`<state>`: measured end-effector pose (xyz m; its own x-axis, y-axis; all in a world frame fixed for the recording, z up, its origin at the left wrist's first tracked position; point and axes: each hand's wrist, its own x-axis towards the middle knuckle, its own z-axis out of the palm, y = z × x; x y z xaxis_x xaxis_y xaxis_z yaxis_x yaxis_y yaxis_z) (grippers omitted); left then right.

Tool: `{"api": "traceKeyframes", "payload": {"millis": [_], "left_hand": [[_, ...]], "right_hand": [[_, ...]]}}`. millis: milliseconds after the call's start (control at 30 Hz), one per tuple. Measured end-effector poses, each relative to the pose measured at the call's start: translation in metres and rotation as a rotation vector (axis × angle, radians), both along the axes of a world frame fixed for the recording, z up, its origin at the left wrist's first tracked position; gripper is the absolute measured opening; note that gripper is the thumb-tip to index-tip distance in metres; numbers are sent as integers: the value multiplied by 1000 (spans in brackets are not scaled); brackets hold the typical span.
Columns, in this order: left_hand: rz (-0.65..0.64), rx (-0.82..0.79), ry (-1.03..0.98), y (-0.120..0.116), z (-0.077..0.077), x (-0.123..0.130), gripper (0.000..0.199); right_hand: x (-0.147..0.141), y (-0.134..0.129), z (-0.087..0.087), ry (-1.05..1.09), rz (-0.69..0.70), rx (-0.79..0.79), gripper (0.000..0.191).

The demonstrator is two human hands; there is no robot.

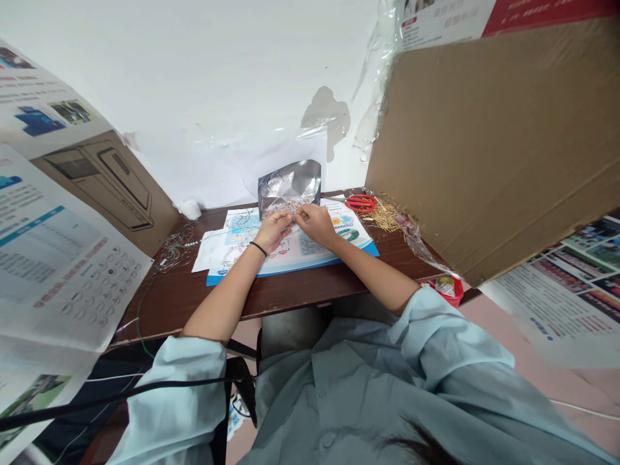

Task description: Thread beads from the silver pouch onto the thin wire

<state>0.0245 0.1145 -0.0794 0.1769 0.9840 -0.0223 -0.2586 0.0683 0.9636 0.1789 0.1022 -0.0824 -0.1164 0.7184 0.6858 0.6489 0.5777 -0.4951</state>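
My left hand (274,232), with a black band at the wrist, is at the front of an open silver pouch (300,175). Its fingers are curled, thumb and fingertips close together. Beside it, my right hand (317,224) pinches with thumb and forefinger, its tips nearly meeting the left ones. Whatever lies between the fingertips is too small to make out. Small pinkish bead-like pieces (279,205) fill the lower part of the pouch. Under both hands lie printed sheets (314,253) with a blue edge.
Red-handled scissors (361,203) lie right of the pouch by a heap of thin golden sticks (386,218). Tangled clear thread (174,250) is on the table's left. Cardboard panels (484,129) stand on both sides. A red container (453,294) is below right; a black cable (121,392) crosses lower left.
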Motion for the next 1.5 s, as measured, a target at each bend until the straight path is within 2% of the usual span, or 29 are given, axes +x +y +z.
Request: {"api": "traceKeyframes", "payload": {"millis": [667,967,1500], "left_hand": [[-12,21,5,-1,0,0,41],[-4,22,6,-2,0,0,34],[-3,13,4,-4,2,1,37]], "right_hand": [[0,-1,1,-50,-25,-42,14],[0,-2,2,-24,-23,-36,14],[0,-1,1,-22,-26,-25,14]]}}
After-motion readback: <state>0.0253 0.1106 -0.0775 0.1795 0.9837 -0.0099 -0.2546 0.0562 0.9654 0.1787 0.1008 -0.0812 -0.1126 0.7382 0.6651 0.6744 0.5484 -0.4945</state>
